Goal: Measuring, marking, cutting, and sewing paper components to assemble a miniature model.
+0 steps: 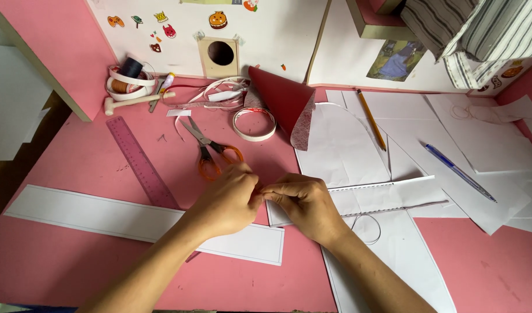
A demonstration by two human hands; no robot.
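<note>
A pink desk [74,156] is seen from above, with two bare hands brought together at its middle. The left hand [228,200] and the right hand [304,203] meet fingertip to fingertip, and both are closed in a pinch on the left end of a long white paper strip [388,194]. The strip is narrow and creased, with a fine dark line along its upper edge, and it runs rightward from the hands over other white sheets. A thin loop of clear tape backing [367,226] curls just below it, near the right wrist.

One pair of orange-handled scissors [211,148] lies just above the left hand, blades pointing up and left. One pink ruler [141,162] lies slanted to the left of the scissors. One roll of white tape [254,123] sits beside one red paper cone [283,101] lying on its side. One yellow pencil [371,119] and one blue pen [458,172] rest on the loose white sheets at the right. A second, wider white strip [103,217] lies under the left forearm. At the back left, a small wooden mallet [135,101] and thread spools [127,75] are gathered.
</note>
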